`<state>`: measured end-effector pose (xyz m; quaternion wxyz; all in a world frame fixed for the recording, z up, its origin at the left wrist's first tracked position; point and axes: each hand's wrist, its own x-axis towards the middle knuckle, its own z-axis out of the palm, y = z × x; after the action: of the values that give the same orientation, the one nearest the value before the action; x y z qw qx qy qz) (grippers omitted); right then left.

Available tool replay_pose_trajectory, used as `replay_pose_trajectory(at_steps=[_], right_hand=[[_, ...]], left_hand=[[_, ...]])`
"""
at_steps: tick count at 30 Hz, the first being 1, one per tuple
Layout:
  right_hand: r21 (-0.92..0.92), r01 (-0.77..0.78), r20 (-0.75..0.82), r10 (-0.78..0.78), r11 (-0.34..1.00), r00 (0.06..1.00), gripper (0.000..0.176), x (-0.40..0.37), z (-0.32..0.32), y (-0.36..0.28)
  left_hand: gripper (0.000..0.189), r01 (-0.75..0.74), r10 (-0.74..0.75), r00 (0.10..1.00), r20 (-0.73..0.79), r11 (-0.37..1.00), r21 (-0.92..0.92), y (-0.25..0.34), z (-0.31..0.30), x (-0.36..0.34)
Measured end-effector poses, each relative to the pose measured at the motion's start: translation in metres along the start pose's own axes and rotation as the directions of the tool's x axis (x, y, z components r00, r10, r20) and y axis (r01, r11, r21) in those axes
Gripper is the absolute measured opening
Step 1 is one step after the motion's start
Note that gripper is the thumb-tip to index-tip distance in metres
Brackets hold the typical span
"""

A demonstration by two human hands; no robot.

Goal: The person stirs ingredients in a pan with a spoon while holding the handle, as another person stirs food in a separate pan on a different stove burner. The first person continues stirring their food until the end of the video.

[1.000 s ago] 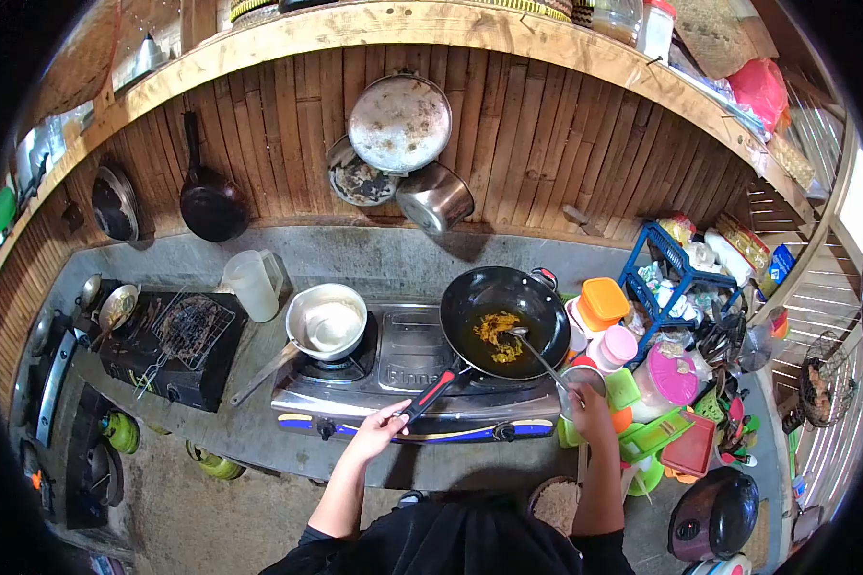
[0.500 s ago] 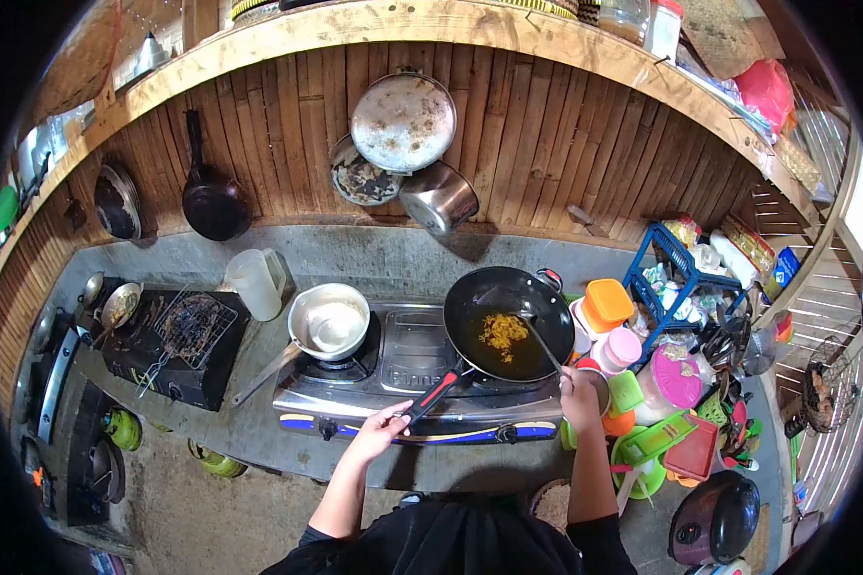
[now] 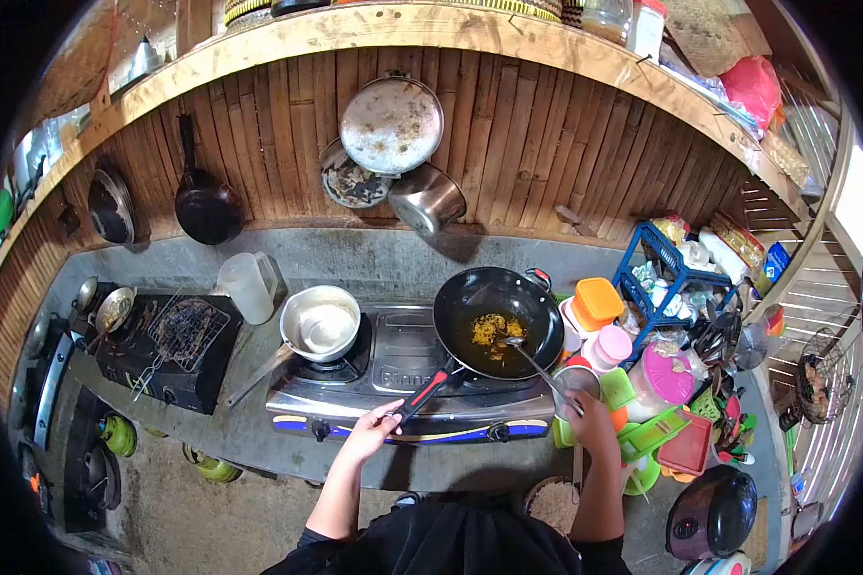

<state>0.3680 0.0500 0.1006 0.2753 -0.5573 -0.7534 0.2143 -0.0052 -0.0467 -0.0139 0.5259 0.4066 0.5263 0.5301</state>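
A black wok (image 3: 470,302) rests on the right burner of a silver gas stove (image 3: 408,350). Yellow-orange food (image 3: 496,332) lies in liquid at its bottom. My left hand (image 3: 379,427) is closed on the end of the wok's red and black handle (image 3: 428,391). In my right hand (image 3: 590,418) is the handle of a metal spoon (image 3: 539,368), whose bowl touches the right side of the food. On the left burner stands a light saucepan (image 3: 320,324) with whitish residue inside.
Left of the stove are a translucent pitcher (image 3: 248,287) and a grill rack (image 3: 190,332). Plastic containers (image 3: 609,347), a blue rack (image 3: 679,281) and a rice cooker (image 3: 711,516) crowd the right side. Pans (image 3: 208,206) hang on the wall behind.
The spoon's bowl has shifted slightly within the wok and shows more clearly beside the food. My right hand has moved a little down and right. The whole view has shifted slightly.
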Motion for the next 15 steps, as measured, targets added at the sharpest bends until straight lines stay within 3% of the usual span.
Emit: replay_pose_trajectory(at_steps=[15], right_hand=[[-0.081, -0.079, -0.011, 0.079, 0.994, 0.997, 0.023, -0.03, -0.04, -0.015]], left_hand=[[0.038, -0.011, 0.011, 1.0, -0.011, 1.0, 0.025, -0.001, 0.001, -0.003]])
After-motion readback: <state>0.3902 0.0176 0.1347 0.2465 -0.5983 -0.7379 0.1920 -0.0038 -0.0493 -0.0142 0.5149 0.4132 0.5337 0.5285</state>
